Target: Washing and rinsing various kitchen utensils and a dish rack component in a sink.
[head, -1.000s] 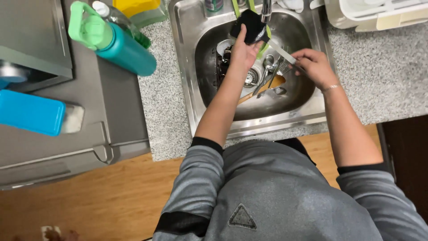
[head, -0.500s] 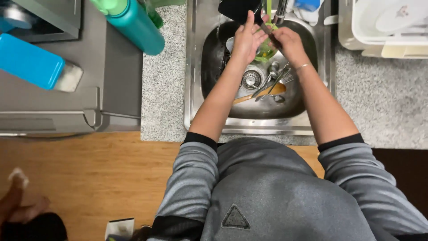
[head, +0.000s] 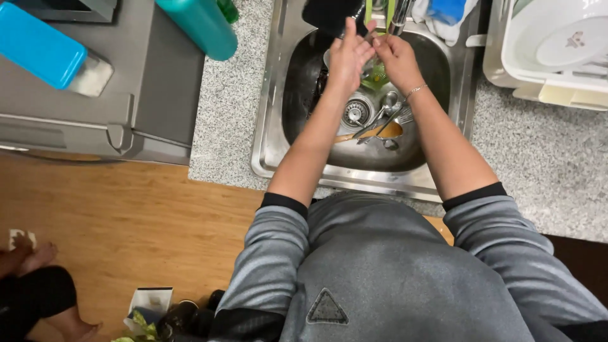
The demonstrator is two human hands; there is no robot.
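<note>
Our left hand (head: 347,56), fingers spread flat, presses against our loosely curled right hand (head: 394,58), neither gripping anything, under the chrome faucet (head: 400,16) above the round stainless steel sink (head: 272,126) holding metal cutlery (head: 380,120). Half a second ago, the hands already met here; earlier they were apart.

Even indoor light, sharp; sink (head: 278,126) basin dim, perhaps shadowed.

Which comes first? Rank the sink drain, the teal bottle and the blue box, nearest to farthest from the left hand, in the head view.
From the left hand:
1. Sink drain, just below it in the basin.
2. Teal bottle, on the counter left of the sink.
3. Blue box, far left on the grey appliance.
</note>
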